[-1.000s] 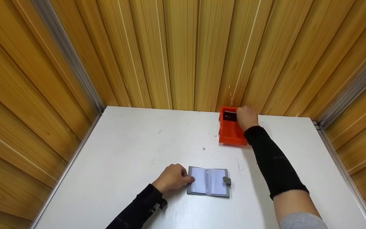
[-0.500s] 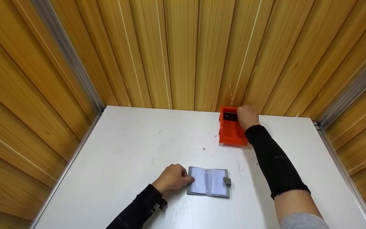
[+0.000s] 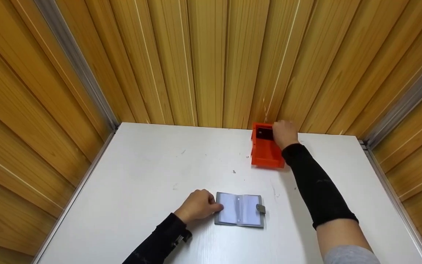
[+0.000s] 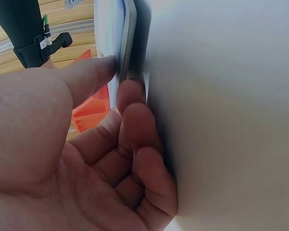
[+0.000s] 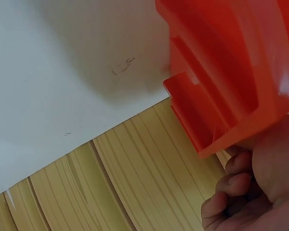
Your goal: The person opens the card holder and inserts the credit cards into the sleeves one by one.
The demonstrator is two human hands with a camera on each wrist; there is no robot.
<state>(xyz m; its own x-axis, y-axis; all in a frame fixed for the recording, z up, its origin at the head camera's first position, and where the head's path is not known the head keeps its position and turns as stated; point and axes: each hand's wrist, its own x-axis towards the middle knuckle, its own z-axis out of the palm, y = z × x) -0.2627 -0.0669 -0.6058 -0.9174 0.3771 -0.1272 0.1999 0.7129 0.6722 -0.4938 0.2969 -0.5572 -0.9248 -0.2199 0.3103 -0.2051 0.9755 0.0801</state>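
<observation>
A small grey card holder lies spread out on the table in the head view, its clear sleeves facing up and its snap tab at the right. My left hand pinches its left edge; in the left wrist view the thumb lies over the cover with fingertips beneath it. Farther back, my right hand reaches over the right wall of a red plastic bin, beside a flat black card at its back end. Curled fingers show under the bin's rim in the right wrist view; the thumb and index fingertips are hidden.
The white tabletop carries small scuffs and specks. Wood-patterned panels wall it in at the back and both sides, with metal rails at the corners. The bin stands close to the back panel.
The black card in the bin sits slightly differently, and its pale edge shows less. Both hands stay almost in place, the left still pinching the card holder.
</observation>
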